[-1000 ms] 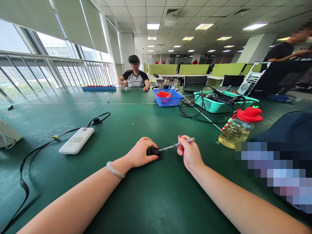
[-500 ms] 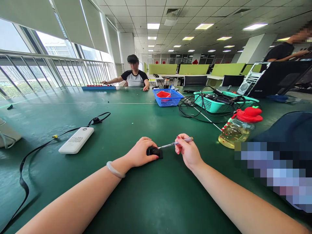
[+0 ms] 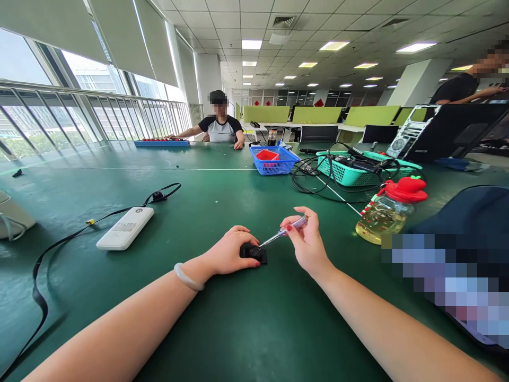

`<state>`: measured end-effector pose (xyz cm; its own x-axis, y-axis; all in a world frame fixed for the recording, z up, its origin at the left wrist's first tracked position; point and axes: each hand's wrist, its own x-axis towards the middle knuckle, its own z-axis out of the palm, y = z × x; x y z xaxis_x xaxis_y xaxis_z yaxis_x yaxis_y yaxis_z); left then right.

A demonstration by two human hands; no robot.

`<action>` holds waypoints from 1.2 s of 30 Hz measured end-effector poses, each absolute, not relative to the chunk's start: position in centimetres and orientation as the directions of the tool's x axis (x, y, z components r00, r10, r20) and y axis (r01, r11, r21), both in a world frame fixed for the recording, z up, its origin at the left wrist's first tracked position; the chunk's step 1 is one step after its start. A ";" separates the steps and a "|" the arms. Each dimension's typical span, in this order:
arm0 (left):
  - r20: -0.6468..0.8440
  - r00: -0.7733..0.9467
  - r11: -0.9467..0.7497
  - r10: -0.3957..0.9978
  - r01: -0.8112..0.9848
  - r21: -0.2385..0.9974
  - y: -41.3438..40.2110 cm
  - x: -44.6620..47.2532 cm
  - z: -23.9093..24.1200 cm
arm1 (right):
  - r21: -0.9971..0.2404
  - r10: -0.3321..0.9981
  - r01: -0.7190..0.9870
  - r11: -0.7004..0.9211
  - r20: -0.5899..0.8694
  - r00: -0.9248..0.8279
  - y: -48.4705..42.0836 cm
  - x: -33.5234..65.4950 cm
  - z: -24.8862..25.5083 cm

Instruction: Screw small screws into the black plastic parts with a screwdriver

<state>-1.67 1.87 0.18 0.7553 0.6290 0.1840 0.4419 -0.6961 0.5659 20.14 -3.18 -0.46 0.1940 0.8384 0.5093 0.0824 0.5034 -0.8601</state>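
A small black square part [image 3: 254, 253] lies on the green table [image 3: 238, 329]. My left hand [image 3: 229, 251] is cupped over its left side and pins it down. My right hand [image 3: 305, 241] pinches a thin screwdriver [image 3: 283, 232] with a clear handle, tilted up to the right. The metal tip rests on top of the black part.
A white power bank [image 3: 125, 228] with a black cable [image 3: 55, 246] lies to the left. At right stand a jar with a red lid [image 3: 392, 210], a teal basket of cables [image 3: 358, 167] and a blue basket [image 3: 274, 159]. A person sits at the far end.
My right hand has lifted and the screwdriver now tilts more steeply, its tip still on the black part. My left hand has stayed put. The far person stretched an arm to the left.
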 end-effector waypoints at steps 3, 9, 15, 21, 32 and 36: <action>0.188 0.767 -0.701 0.614 0.420 0.576 1.8 -1.8 0.3 | -0.844 0.834 0.043 0.535 0.535 0.138 -4.2 19.9 0.4; 0.154 0.820 -0.696 0.552 0.350 0.627 1.6 -1.9 0.4 | -0.898 0.906 -0.127 0.422 0.412 0.097 -4.1 20.2 0.9; 0.159 0.864 -0.716 0.477 0.277 0.641 1.4 -1.8 0.3 | -0.901 0.929 -0.229 0.369 0.354 0.103 -3.5 20.5 0.5; 0.168 0.866 -0.716 0.471 0.265 0.646 1.5 -1.8 0.1 | -0.914 0.948 -0.259 0.311 0.279 0.153 -3.1 20.8 0.5; 0.202 0.856 -0.726 0.476 0.252 0.640 1.3 -1.6 0.2 | -0.916 0.918 -0.115 0.384 0.365 0.155 -4.6 19.6 0.4; 0.215 0.856 -0.732 0.469 0.241 0.638 1.3 -1.6 0.3 | -0.915 0.912 -0.087 0.395 0.379 0.157 -4.7 19.4 0.4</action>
